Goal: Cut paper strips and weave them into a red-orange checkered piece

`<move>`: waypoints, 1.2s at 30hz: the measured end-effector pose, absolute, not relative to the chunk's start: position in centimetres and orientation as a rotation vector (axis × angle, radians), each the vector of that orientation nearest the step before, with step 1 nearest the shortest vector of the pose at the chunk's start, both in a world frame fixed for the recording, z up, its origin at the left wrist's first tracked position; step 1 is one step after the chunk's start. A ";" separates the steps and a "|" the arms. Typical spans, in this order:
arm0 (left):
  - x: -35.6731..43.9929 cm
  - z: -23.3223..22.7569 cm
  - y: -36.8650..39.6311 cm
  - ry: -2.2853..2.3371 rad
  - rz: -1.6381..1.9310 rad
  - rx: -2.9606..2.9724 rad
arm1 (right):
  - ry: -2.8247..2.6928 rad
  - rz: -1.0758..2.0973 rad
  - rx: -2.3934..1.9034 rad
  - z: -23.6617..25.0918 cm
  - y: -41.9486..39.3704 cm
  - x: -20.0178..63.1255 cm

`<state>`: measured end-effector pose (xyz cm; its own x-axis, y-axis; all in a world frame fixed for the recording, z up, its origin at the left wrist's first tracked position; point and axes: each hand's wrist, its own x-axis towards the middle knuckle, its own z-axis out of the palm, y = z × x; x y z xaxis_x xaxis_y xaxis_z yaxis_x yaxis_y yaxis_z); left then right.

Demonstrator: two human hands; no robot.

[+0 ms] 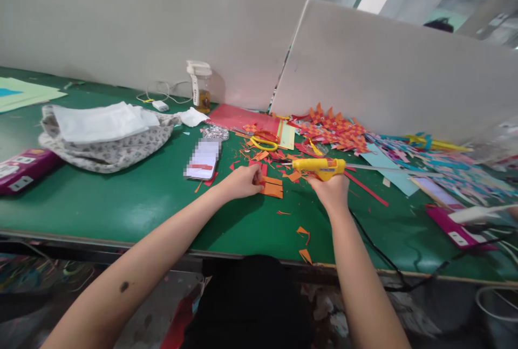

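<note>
My right hand (332,187) grips a yellow glue gun (319,166) held sideways over the green table (121,198), its nozzle pointing left. A black cord runs from it toward the table's front edge. My left hand (243,182) pinches a small red paper piece beside a stack of orange paper pieces (273,187). The two hands are about a hand's width apart, with the orange stack between them.
Red and orange paper scraps litter the table. Yellow scissors (263,143) and a phone (203,159) lie just beyond my hands. A woven orange-red paper craft (335,129) sits at the back right. A cloth bag (105,138), a small bottle (201,87) and grey partition boards stand behind.
</note>
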<state>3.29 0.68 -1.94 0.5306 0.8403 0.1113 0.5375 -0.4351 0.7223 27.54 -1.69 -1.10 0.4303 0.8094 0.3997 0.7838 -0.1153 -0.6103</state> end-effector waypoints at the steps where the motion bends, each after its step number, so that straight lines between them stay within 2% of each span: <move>1: 3.3 -2.0 0.7 1.116 0.624 2.145 | -1.358 0.032 -1.896 -1.1 -1.7 27.5; 26: 3.8 -1.5 0.7 1.204 0.546 2.193 | -1.388 -0.045 -1.936 -0.8 -2.0 26.9; 36: 3.7 -1.8 0.3 1.192 0.572 2.175 | -1.228 -0.041 -1.916 -0.5 -2.0 26.9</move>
<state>3.68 0.32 -1.85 0.5070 0.8574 0.0882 0.6050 -0.4268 0.6722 26.85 -2.04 -0.53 0.5196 0.7352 0.4354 0.7624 -0.1687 -0.6248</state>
